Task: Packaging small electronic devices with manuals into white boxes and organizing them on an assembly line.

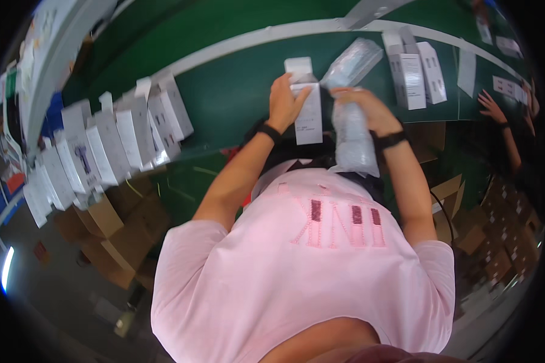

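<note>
My left hand (285, 104) is closed around the upper part of a white box (309, 124), whose top flap stands up at the far end. Just to the right, my right hand (369, 109) grips the upper end of a bubble-wrapped item (352, 142), which hangs down past the table's near edge. What lies inside the wrap I cannot make out. A second bubble-wrapped item (356, 62) rests on the green table (224, 81) beyond my right hand.
Several white boxes (106, 145) stand in a row at the left, some with raised flaps. More white boxes (413, 78) stand at the right. A co-worker's hand (492, 107) is at the far right. Brown cartons (124, 242) lie below the table. A pale rail (248, 37) runs behind.
</note>
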Available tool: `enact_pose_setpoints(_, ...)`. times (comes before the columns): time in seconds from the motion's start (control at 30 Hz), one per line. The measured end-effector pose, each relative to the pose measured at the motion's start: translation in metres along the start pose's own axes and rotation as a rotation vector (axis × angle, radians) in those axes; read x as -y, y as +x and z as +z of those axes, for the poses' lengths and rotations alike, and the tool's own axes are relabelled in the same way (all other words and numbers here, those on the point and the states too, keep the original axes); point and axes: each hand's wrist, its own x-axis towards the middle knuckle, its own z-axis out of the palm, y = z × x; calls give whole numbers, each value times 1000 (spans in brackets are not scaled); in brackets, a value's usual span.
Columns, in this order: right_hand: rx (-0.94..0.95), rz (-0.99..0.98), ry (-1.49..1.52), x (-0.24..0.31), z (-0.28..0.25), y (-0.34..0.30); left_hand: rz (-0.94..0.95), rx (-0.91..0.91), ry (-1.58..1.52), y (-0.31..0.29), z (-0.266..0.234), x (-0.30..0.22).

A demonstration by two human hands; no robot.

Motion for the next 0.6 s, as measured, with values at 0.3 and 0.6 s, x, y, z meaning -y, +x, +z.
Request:
enact_pose_setpoints(0.3, 197, -141, -453, -33, 17, 64, -731, 330, -1312, 2, -27, 49)
enact_pose_setpoints(0.6, 152, -311, 569, -1, -22, 3, -1791, 888, -1911, 48, -89, 14)
